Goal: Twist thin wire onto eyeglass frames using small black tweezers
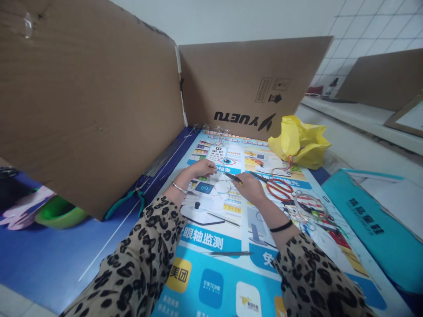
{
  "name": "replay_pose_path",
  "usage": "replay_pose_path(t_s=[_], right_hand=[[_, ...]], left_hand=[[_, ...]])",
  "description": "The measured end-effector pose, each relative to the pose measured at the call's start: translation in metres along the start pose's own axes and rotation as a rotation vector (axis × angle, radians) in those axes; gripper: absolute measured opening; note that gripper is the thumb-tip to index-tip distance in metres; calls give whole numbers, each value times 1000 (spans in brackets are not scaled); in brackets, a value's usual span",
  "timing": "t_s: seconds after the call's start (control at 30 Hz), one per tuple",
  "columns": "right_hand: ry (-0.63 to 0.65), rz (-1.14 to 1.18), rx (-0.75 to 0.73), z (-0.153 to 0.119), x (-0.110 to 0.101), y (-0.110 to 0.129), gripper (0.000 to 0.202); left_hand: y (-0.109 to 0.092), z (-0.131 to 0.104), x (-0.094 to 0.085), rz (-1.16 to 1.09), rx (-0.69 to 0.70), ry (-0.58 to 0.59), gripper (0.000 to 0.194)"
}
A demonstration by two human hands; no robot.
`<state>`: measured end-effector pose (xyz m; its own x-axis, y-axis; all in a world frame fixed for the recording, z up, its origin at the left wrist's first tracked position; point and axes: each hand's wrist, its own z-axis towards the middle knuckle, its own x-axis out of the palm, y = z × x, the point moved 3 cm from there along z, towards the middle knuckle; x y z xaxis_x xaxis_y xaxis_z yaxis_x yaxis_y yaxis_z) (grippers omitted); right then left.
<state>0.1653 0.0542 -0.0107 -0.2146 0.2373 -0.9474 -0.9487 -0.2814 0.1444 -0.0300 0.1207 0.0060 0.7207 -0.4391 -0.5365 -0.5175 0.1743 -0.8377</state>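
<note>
My left hand (203,168) is over the printed poster sheet (211,264), thumb and fingers pinched together. It appears to hold the end of a thin, clear or silvery wire (224,184), whose faint loops hang between my hands. A short distance to the right, my right hand (250,187) grips a small dark, pointed tool (234,177) with a yellow part; its exact kind is not clear. The tool's tip points left toward my left hand. Just right of my right hand lie scissors (280,189) with orange-red handles. Below my hands a thin grey rod (231,253) rests on the sheet.
A coil of wire (310,205) and small colourful bits lie right of the scissors. Behind them stands a crumpled yellow paper bundle (299,143); a teal box (370,224) lies at right. Cardboard panels (251,79) stand behind and left. Teal-handled pliers (127,203) and a green bowl (61,213) lie left.
</note>
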Motion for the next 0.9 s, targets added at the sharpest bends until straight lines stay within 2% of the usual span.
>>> replay_pose_path(t_s=[0.13, 0.27, 0.43, 0.57, 0.73, 0.9], right_hand=[[-24, 22, 59, 2, -1, -5, 30], [-18, 39, 66, 3, 0, -6, 30], [4, 42, 73, 2, -1, -5, 29], [34, 47, 77, 2, -3, -5, 30], [54, 54, 83, 4, -2, -5, 29], [56, 54, 68, 4, -1, -5, 29]], left_hand=[[-5, -4, -5, 21, 22, 66, 17], [-21, -13, 0, 23, 49, 225, 20], [-51, -27, 35, 115, 193, 475, 12], [-71, -39, 66, 171, 301, 605, 12], [-81, -46, 85, 336, 430, 548, 16], [-79, -42, 88, 437, 468, 420, 16]])
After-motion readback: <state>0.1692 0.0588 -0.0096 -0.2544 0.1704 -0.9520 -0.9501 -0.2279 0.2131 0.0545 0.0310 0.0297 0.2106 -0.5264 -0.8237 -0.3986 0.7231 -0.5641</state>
